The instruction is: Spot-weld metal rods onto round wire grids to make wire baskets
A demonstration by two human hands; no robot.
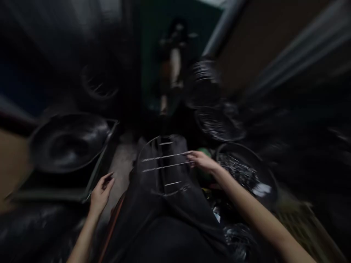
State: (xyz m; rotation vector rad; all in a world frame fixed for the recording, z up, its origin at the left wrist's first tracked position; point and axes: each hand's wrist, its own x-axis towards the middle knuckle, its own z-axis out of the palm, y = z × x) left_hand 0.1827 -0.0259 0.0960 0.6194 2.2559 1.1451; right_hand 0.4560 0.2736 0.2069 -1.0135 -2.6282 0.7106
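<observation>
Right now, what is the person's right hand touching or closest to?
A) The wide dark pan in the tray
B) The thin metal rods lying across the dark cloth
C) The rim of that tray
B. The fingertips of the right hand reach the ends of the thin metal rods, which lie across the dark cloth in front of the person.

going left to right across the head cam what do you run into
black pan → left hand → thin metal rods → right hand → round dark basin
</observation>
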